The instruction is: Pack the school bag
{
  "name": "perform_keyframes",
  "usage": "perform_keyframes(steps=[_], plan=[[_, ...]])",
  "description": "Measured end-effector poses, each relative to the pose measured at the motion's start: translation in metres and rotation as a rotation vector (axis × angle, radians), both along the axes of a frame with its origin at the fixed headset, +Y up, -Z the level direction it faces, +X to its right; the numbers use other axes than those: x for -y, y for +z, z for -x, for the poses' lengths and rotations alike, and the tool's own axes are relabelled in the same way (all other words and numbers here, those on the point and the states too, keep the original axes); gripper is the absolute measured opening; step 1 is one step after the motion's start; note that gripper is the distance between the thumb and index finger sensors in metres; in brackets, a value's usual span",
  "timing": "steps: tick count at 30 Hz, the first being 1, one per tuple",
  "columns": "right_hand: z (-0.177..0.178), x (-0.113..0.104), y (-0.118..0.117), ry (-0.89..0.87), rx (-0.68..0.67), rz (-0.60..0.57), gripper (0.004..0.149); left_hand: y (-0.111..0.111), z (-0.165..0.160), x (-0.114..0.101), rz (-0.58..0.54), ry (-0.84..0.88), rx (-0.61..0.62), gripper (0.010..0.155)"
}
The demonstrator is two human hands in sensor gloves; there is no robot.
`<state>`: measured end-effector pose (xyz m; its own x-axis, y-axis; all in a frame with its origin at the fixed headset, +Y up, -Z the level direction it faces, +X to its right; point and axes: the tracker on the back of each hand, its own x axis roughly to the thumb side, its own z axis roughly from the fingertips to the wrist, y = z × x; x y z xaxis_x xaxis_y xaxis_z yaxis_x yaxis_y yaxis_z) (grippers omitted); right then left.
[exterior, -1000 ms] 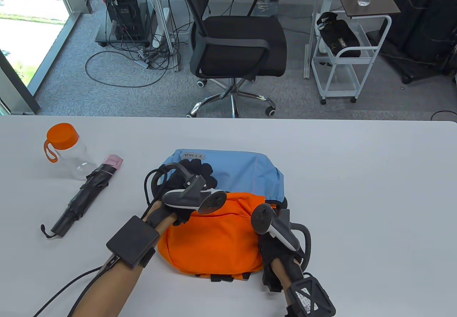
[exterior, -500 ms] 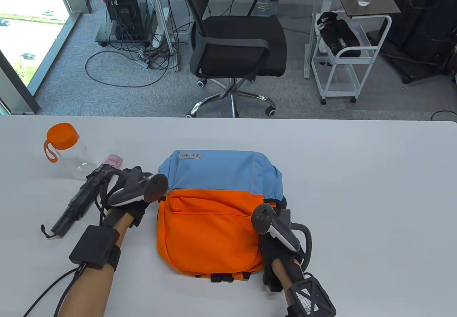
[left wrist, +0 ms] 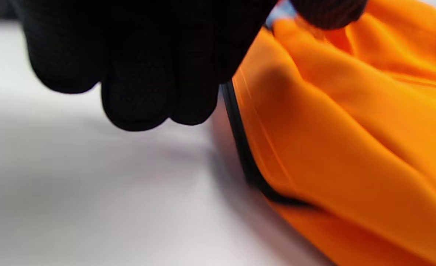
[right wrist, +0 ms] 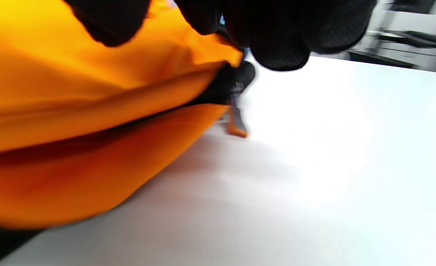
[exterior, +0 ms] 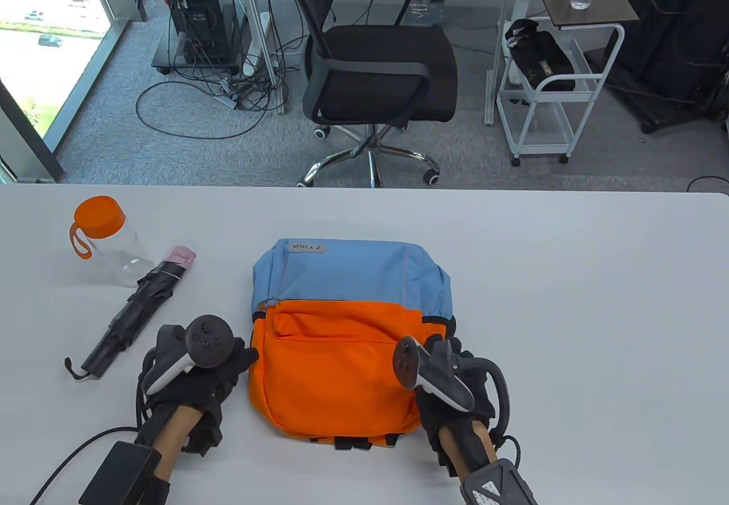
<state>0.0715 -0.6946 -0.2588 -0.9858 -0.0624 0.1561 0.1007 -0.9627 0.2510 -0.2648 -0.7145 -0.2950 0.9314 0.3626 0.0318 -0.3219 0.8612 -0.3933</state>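
A school bag [exterior: 342,351], blue on its far half and orange on its near half, lies flat at the middle of the table. At the bag's near-left edge is my left hand [exterior: 242,365]. In the left wrist view its thumb touches the orange fabric [left wrist: 350,147], while its fingers [left wrist: 140,92] hang just beside the black-piped edge. My right hand [exterior: 438,357] holds the bag's near-right side. The right wrist view shows its thumb on top of the orange cloth [right wrist: 74,111] and its fingers [right wrist: 277,40] curled over the edge. Both wrist views are blurred.
A folded black umbrella [exterior: 134,314] with a pink tip lies left of the bag. Behind it stands a clear bottle [exterior: 108,243] with an orange lid. An orange zip pull [right wrist: 237,127] hangs at the bag's right side. An office chair [exterior: 376,66] stands beyond the white table [exterior: 569,300].
My left hand left the top of the bag, swung left towards the umbrella, then came back to the bag's near-left edge. The orange front now lies flat. My right hand shifted slightly.
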Motion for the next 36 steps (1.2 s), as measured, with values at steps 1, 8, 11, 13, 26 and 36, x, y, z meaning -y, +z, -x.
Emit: perform_keyframes(steps=[1, 8, 11, 13, 26, 36], plan=[[0.005, 0.002, 0.012, -0.025, -0.084, 0.052, 0.075, 0.003, 0.000, 0.007, 0.102, 0.044, -0.001, 0.083], [0.034, 0.052, 0.038, 0.251, -0.288, 0.274, 0.117, 0.003, -0.011, 0.026, 0.234, 0.312, -0.083, 0.083], [0.044, 0.052, 0.032, 0.302, -0.330, -0.031, 0.099, 0.002, -0.012, 0.007, 0.107, 0.418, -0.145, 0.071], [0.043, 0.039, 0.031, 0.274, -0.306, -0.044, 0.092, -0.002, -0.009, -0.008, 0.046, 0.506, -0.169, 0.067], [-0.001, -0.128, 0.003, -0.542, 0.012, -0.530, 0.049, -0.032, -0.039, -0.114, -0.390, 1.272, -0.033, 0.067], [0.009, -0.122, -0.014, -1.216, -0.080, -0.358, 0.055, 0.021, -0.091, -0.059, -0.307, 0.697, 0.371, 0.097]])
